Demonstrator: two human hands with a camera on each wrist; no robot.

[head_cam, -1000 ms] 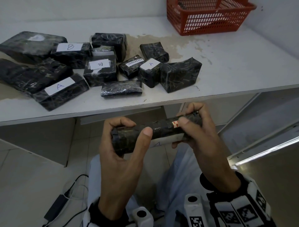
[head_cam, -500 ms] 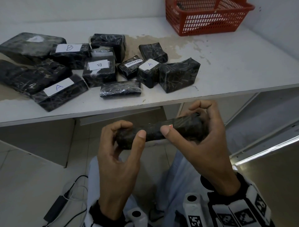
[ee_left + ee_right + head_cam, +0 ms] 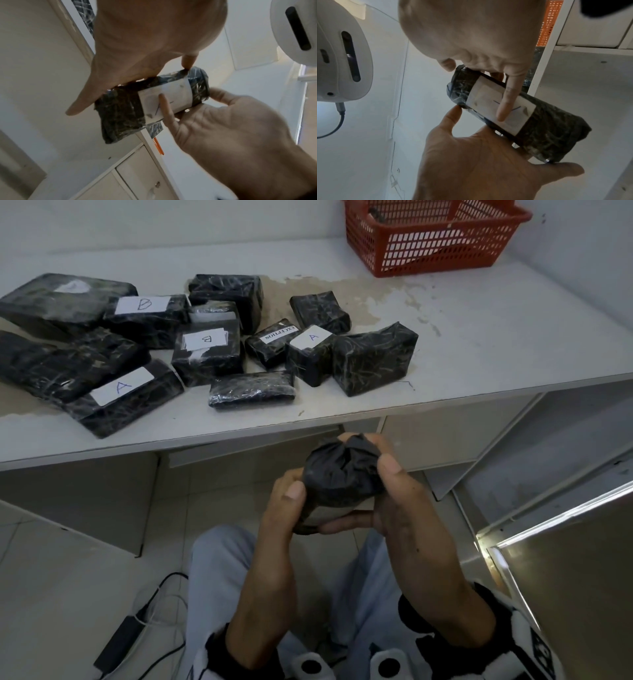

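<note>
parcel (image 3: pixel 339 474): black wrap, held between both hands, one end facing the head cam.
left hand (image 3: pixel 281 508): clamped on parcel's left side.
right hand (image 3: pixel 407 515): clamped on right side, thumb on top, finger (image 3: pixel 506 102) across label.
label (image 3: pixel 178 92): white, on underside, pen mark partly hidden.
table (image 3: pixel 479 354): beyond hands.
other parcels (image 3: pixel 205 354): ahead-left of hands.
basket (image 3: pixel 428 241): far ahead-right.
</note>
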